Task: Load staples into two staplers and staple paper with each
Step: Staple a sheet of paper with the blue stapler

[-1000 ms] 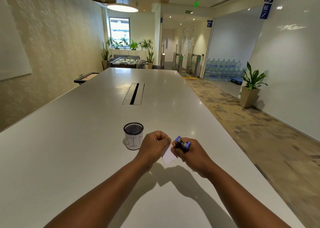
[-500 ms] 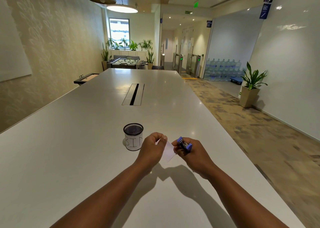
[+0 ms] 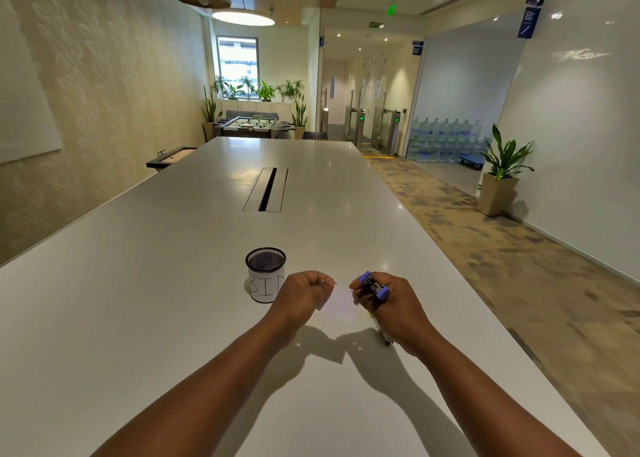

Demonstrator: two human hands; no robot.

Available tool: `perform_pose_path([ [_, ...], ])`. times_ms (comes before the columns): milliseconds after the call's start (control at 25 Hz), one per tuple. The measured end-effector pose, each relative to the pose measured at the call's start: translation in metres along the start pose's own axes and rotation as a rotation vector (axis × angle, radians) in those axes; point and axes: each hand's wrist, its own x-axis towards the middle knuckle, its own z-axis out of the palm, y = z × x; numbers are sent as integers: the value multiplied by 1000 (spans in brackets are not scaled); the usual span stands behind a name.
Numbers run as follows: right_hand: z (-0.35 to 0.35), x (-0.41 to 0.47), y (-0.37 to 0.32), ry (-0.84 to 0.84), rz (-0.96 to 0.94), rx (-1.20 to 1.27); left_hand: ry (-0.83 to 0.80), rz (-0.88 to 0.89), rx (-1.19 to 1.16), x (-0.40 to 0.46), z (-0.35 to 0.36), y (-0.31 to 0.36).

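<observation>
Paper [image 3: 341, 304] now blurred, stapler [image 3: 373, 285] half hidden in right hand [image 3: 391, 304]

A black mesh cup [image 3: 265, 274] with a white label stands on the white worktop [image 3: 138, 300], nearer its right edge. A cable slot [image 3: 266, 189] lies toward the far edge. A potted plant [image 3: 502, 176] stands on the floor.

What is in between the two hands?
A small white paper, pinched by the left hand; the right hand grips a purple stapler. The head view shows it.
</observation>
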Motion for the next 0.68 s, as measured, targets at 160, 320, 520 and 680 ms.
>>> perform_pose_path([
  [160,-4,1,-2,33,57,96,-45,-81,-39,0,-2,0],
  [320,0,3,3,101,86,132,-41,-82,-95,1,-1,-4],
  [520,0,7,12,246,149,175,-61,-38,-163,-1,-3,-5],
  [680,1,4,18,124,296,414,-23,29,-292,2,-8,-7],
])
